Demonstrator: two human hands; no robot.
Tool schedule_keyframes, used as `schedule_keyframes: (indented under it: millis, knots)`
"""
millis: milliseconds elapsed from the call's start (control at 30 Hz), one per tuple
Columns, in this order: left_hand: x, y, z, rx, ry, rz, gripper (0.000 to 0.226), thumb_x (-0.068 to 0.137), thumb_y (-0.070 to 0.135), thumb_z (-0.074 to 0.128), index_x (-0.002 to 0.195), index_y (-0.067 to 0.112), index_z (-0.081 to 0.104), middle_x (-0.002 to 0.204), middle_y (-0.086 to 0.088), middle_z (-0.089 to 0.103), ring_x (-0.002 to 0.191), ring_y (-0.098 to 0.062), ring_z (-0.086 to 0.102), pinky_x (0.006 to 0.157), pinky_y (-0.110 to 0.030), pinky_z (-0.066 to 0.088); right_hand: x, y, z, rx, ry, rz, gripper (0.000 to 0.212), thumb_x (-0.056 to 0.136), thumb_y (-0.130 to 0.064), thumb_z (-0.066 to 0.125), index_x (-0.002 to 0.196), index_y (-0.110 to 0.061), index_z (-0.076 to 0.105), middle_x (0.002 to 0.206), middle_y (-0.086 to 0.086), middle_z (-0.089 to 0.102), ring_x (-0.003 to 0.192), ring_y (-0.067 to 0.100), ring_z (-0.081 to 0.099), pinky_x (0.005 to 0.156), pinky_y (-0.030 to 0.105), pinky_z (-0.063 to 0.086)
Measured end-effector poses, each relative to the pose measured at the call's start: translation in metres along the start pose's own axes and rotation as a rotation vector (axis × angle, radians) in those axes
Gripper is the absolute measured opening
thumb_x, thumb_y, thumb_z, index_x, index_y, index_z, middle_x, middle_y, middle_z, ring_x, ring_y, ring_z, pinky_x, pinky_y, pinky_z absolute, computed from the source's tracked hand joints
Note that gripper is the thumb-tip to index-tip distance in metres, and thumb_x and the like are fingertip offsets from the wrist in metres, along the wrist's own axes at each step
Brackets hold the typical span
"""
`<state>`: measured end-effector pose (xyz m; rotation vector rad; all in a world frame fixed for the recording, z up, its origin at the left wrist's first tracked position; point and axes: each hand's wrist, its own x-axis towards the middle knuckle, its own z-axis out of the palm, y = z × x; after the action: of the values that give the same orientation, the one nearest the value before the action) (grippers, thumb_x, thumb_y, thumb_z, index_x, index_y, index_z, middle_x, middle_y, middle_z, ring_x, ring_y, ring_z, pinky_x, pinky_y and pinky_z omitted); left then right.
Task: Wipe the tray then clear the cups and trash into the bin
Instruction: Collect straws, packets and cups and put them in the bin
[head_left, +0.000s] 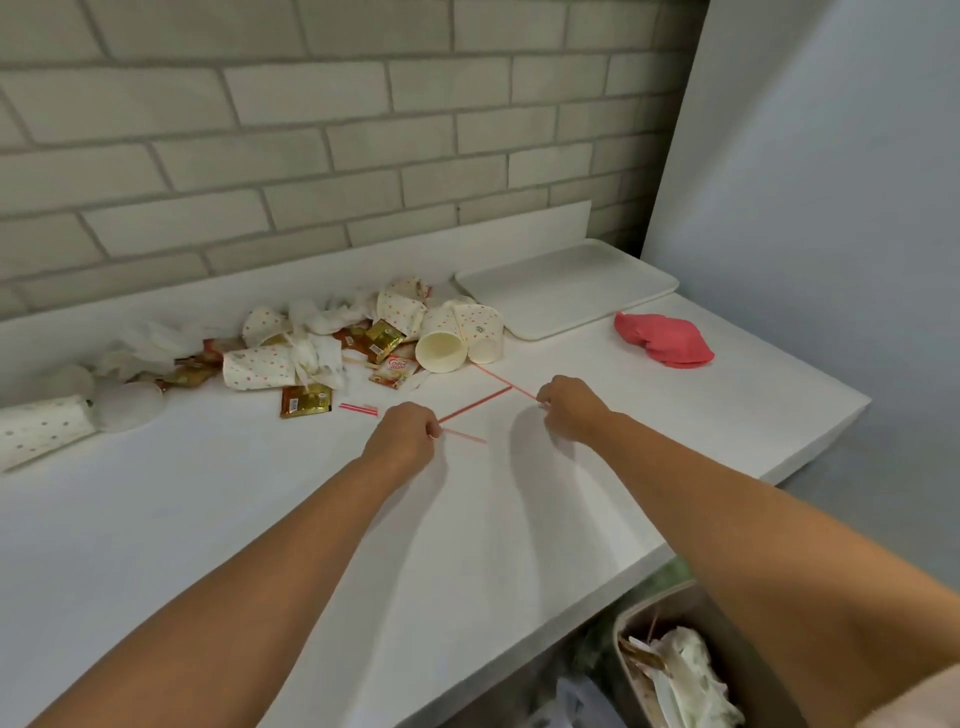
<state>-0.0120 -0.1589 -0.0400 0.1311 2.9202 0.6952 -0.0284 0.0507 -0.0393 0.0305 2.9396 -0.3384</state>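
Note:
My left hand (408, 434) pinches thin red straws (474, 403) low over the white counter. To its right, my right hand (569, 405) pinches the end of another red straw (506, 383) that runs back toward the cups. A pile of dotted paper cups (457, 332), crumpled napkins (322, 353) and gold sachets (306, 401) lies along the back of the counter. The white tray (566, 288) sits at the back right with nothing on it. A pink cloth (665, 340) lies in front of it. The bin (639, 618) stands below the counter's front edge at the lower right, holding trash.
A brick wall backs the counter (260, 519). More cups (41, 428) and a round white lid (130, 405) lie at the far left. A short red straw piece (358, 410) lies left of my left hand. A plain wall closes the right side.

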Motion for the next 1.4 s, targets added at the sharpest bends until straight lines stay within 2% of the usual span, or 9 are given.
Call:
schedule_keyframes:
  millis: [233,433,500,567,633,900,1133,1267,1400]
  knots:
    - [0.034,-0.032,-0.004,0.176,0.004,0.058,0.035,0.092,0.005,0.052,0.126,0.011,0.057,0.126,-0.01,0.047,0.118,-0.026,0.049,0.095,-0.033,0.042,0.021,-0.019,0.015,-0.031,0.053,0.095,0.031,0.087,0.004,0.046,0.116,0.001,0.054,0.122,0.015,0.049,0.115,0.029,0.049,0.091,0.033,0.044]
    - [0.041,-0.037,-0.007,0.197,-0.089,0.171,0.013,0.087,0.014,0.064,0.095,0.007,0.071,0.107,-0.01,0.059,0.1,-0.024,0.058,0.084,-0.03,0.047,0.029,-0.02,-0.003,-0.026,-0.049,0.188,0.024,0.081,-0.006,0.067,0.103,-0.004,0.059,0.1,0.011,0.058,0.099,0.03,0.06,0.071,0.029,0.045]
    - [0.04,-0.036,-0.008,0.257,-0.163,0.219,0.017,0.091,0.016,0.059,0.101,0.007,0.068,0.111,-0.01,0.054,0.106,-0.025,0.053,0.089,-0.033,0.047,0.028,-0.022,-0.005,-0.055,-0.113,0.188,0.015,0.077,-0.008,0.069,0.079,-0.005,0.054,0.079,0.006,0.053,0.081,0.027,0.058,0.06,0.026,0.042]
    - [0.038,-0.036,-0.009,0.339,-0.225,0.257,0.023,0.095,0.02,0.052,0.112,0.007,0.062,0.117,-0.01,0.048,0.11,-0.025,0.048,0.093,-0.035,0.045,0.027,-0.023,-0.004,-0.066,-0.164,0.193,0.025,0.075,-0.01,0.066,0.059,-0.007,0.047,0.058,0.004,0.05,0.056,0.021,0.052,0.048,0.021,0.036]
    - [0.037,-0.037,-0.009,0.412,-0.274,0.295,0.028,0.097,0.023,0.047,0.118,0.007,0.056,0.12,-0.011,0.046,0.112,-0.026,0.045,0.094,-0.036,0.043,0.025,-0.024,-0.002,-0.077,-0.194,0.19,0.028,0.074,-0.011,0.064,0.053,-0.008,0.046,0.052,0.004,0.047,0.046,0.016,0.045,0.045,0.019,0.033]
    - [0.033,-0.041,-0.006,0.503,-0.297,0.426,0.025,0.095,0.005,0.04,0.119,0.004,0.046,0.121,-0.013,0.043,0.11,-0.026,0.044,0.083,-0.031,0.036,0.01,-0.023,0.012,-0.077,-0.116,0.183,0.01,0.073,-0.007,0.057,0.071,-0.01,0.048,0.069,0.0,0.045,0.059,0.016,0.045,0.047,0.02,0.033]
    - [0.028,-0.044,-0.013,0.411,-0.21,0.472,0.026,0.09,-0.004,0.04,0.114,0.005,0.046,0.116,-0.012,0.047,0.105,-0.027,0.047,0.084,-0.032,0.038,0.005,-0.018,0.002,0.049,-0.04,0.038,0.024,0.08,-0.001,0.049,0.064,-0.016,0.04,0.078,-0.001,0.049,0.072,0.018,0.044,0.051,0.018,0.028]
    - [0.024,-0.053,-0.029,0.179,-0.203,0.41,0.025,0.086,-0.008,0.036,0.098,0.013,0.037,0.093,-0.009,0.049,0.079,-0.025,0.046,0.058,-0.024,0.032,0.016,-0.037,-0.003,0.147,0.005,-0.043,0.018,0.085,0.003,0.042,0.092,-0.008,0.054,0.089,0.001,0.049,0.081,0.017,0.043,0.056,0.015,0.031]
    - [0.028,-0.078,-0.033,0.074,-0.236,0.332,0.026,0.093,0.001,0.041,0.112,0.018,0.037,0.082,-0.002,0.05,0.064,-0.01,0.042,0.059,-0.025,0.036,0.028,-0.057,0.01,0.116,-0.08,-0.151,0.032,0.09,-0.001,0.045,0.118,-0.008,0.056,0.115,0.011,0.05,0.097,0.021,0.047,0.081,0.023,0.036]
